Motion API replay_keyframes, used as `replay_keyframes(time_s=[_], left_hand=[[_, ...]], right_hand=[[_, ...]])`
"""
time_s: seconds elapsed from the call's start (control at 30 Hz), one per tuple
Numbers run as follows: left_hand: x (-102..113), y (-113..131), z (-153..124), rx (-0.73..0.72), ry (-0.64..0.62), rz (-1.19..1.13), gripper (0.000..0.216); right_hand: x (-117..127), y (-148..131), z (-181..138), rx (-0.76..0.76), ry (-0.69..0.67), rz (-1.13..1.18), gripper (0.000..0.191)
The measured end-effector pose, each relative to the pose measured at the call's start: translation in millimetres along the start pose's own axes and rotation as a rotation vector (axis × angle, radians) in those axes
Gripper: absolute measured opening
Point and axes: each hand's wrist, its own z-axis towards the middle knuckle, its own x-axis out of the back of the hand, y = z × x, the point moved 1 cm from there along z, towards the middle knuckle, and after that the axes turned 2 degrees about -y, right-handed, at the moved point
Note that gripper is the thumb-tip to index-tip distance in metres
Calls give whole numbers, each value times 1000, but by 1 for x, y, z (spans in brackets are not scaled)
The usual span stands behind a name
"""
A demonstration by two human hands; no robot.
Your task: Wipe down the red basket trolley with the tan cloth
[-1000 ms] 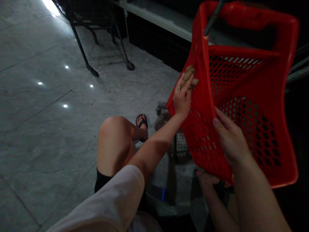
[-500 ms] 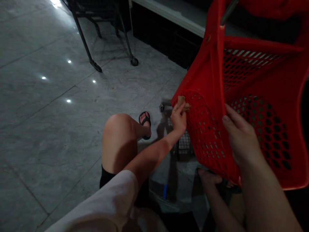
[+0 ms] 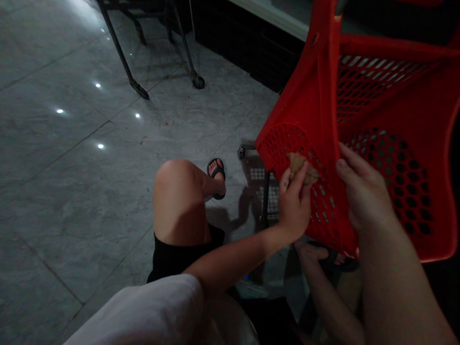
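Note:
A red plastic shopping cart basket (image 3: 327, 110) with rows of holes in its walls fills the right side of the head view. My left hand (image 3: 295, 203) presses a crumpled brown cloth (image 3: 304, 168) against the basket's outer side wall, the fingers closed over it. Gripping the upright edge of the same wall is my right hand (image 3: 368, 189), its thumb outside and its fingers reaching to the inner face. Part of the cloth is covered by my left fingers.
Another wheeled metal cart (image 3: 122, 52) stands at the top left on the grey tiled floor (image 3: 72, 191). A pale shelf edge (image 3: 276, 17) runs behind the basket. My sandalled foot (image 3: 216, 177) is left of the basket, near a caster (image 3: 241, 152).
My left hand has moved right and down along the basket's side wall with the cloth, from near its far corner toward my right hand. My right hand keeps its hold on the edge.

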Motion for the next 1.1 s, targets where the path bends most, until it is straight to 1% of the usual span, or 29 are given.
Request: replay_keyframes(time_s=[0.07,0.13,0.17,0.2,0.23,0.27,0.3,0.33,0.47,0.53,0.57,0.6,0.63,0.67,0.73,0.8,0.83,0.9,1.0,1.07,1.1], left_hand=[[-8,8,46,-57,47,-3,53],[-13,13,88,-80,128,9,54],[-14,14,101,-82,146,15,52],[-13,14,109,-83,155,23,51],[-12,14,108,-86,150,32,50],[-9,13,100,-91,133,42,49],[-6,12,85,-97,105,51,49],[-2,10,63,-103,71,58,50],[14,-3,-52,-57,-119,36,52],[20,-9,-97,20,-212,28,48],[23,-11,-111,51,-254,23,46],[24,-14,-119,67,-287,19,45],[24,-16,-121,66,-299,15,45],[24,-19,-116,54,-288,14,45],[20,-25,-89,29,-201,29,46],[15,-30,-46,38,-69,63,47],[13,-32,-20,54,11,86,47],[11,-31,33,51,131,131,50],[17,-25,106,-4,207,166,56],[23,-25,135,-13,229,174,59],[24,-27,141,-11,229,179,59]], right_hand=[[-3,-2,0,7,-16,12,51],[-5,-2,0,1,-22,22,51],[-6,-2,1,0,-21,17,51],[-6,-1,2,4,-17,5,52],[-6,1,3,14,-15,-9,52],[-6,3,5,31,-17,-22,52],[-7,4,7,53,-25,-33,53],[-7,5,9,79,-35,-43,52],[-8,6,12,146,-55,-69,51],[-8,4,12,148,-47,-106,51],[-7,3,11,148,-44,-126,50],[-6,3,9,152,-41,-139,50],[-5,3,8,160,-40,-142,49],[-4,4,6,169,-42,-139,48],[0,6,2,181,-53,-135,48],[4,8,-4,170,-60,-153,48],[6,9,-8,156,-56,-166,48],[10,9,-15,131,-35,-189,47],[14,8,-25,144,5,-238,46],[16,8,-27,167,5,-261,46],[16,9,-27,181,1,-273,46]])
